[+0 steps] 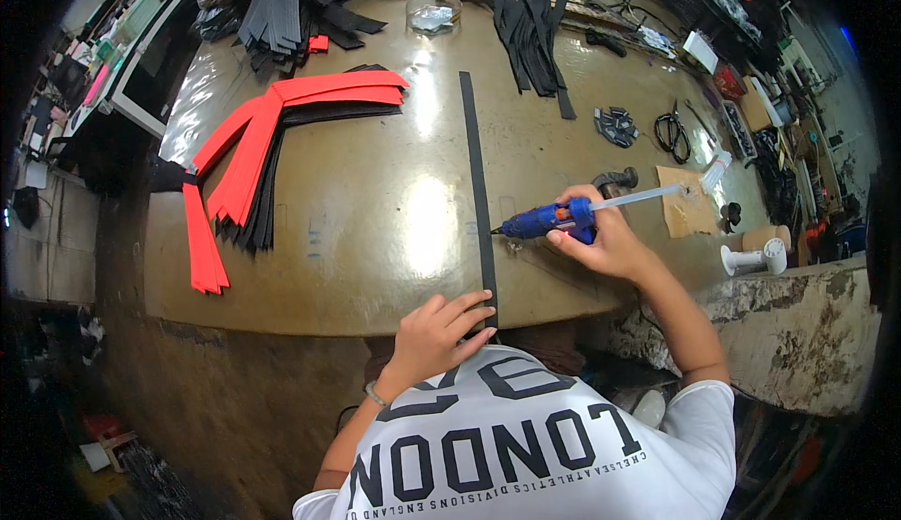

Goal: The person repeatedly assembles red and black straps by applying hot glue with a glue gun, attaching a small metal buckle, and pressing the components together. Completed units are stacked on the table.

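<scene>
A long, narrow black strip (477, 163) lies flat on the table, running from the near edge toward the far side. My left hand (439, 330) rests with its fingers stretched out across the strip's near end. In my right hand (605, 240) is a blue hot glue gun (544, 221), my fingers wrapped round its handle. The gun's nozzle points left, and its tip is at the strip's right edge; whether it touches cannot be made out. A long whitish glue stick (643, 196) sticks out of the gun's back end.
Bundled red strips (251, 159) with black ones lie at the left. More black strips (530, 37) lie at the back, near a clear round container (434, 15). Black-handled scissors (672, 133), small dark pieces (616, 127), brown cardboard (685, 203) and a white spool (754, 257) are at the right.
</scene>
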Motion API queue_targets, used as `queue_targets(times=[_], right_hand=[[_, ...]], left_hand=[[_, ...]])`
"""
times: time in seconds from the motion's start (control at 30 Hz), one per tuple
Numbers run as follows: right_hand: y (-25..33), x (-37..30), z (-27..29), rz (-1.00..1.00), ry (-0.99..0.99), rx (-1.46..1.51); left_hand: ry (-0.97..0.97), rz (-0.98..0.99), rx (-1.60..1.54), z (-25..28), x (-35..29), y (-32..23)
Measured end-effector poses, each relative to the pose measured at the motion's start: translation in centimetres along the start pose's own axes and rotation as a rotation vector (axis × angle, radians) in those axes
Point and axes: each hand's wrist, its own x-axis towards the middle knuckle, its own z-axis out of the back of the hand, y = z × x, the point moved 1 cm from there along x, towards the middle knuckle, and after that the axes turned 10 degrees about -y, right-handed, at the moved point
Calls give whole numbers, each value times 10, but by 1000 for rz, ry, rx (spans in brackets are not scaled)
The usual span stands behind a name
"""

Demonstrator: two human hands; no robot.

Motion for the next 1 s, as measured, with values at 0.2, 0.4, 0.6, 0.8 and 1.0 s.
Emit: queue_targets(times=[0.2,0.4,0.6,0.8,1.0], right_hand=[[-14,13,-5,41,50,-7],[-25,23,-9,66,51,-57],[-17,44,-6,130,37,-127],[-41,-24,35,79,-493,-415],[-159,-118,114,-602,-1064,-647]], left_hand=[[8,-3,2,-1,0,1],[9,2,-14,0,-1,2],[12,-10,4,0,0,2],[-70,109,-136,9,-3,-1],[-544,451,-97,78,52,77]])
